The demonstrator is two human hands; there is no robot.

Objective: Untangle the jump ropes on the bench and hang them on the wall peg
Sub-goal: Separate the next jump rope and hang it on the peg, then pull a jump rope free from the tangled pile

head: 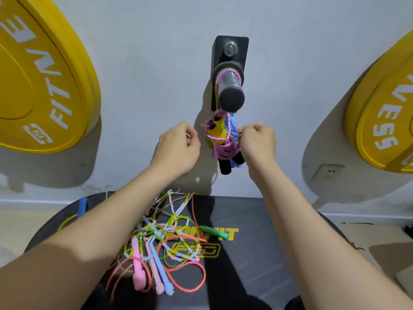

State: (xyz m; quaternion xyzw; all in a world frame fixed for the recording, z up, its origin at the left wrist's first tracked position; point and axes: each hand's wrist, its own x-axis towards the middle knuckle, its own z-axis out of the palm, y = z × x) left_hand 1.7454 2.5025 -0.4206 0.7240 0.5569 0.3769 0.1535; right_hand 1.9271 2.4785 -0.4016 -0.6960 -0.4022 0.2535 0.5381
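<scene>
Curled narrow, left grip [178,148] hung just left of the rope bundle [220,140] dangling from the wall peg [230,86], apart from it; right grip [257,142] touched its right side, hold unclear. Tangled jump ropes [161,242] lay nearer on the table [268,253], with open top to their right.

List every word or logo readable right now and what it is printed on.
"FITNE", cut off by the frame edge: left yellow plate.
"NESS", first letter clipped: right yellow plate.
"INFIT" above "PRO", start hidden under the jump ropes: bench.
Too blurred to read: the small white logo on the left yellow plate.
</scene>
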